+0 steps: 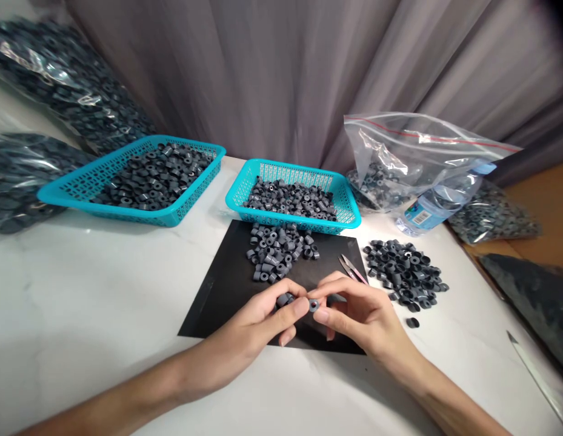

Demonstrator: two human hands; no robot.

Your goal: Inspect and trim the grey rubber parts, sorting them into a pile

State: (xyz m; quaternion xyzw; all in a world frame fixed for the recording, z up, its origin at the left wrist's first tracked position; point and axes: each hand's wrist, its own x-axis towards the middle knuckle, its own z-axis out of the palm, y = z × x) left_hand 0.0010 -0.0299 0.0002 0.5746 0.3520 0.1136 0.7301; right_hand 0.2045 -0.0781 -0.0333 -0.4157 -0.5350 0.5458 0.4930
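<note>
Left hand: fingers curled, thumb nearly closed. Right hand: thumb and index pinched. Both grip one grey plastic ring at the fingertips, above black mat. Left blue basket, centre blue basket: grey rings in each. Zip bag, behind water bottle: similar pieces inside.

Near ring looks smooth, the 2 baskets glossy plastic, right snips metal, far curtain matt cloth.
</note>
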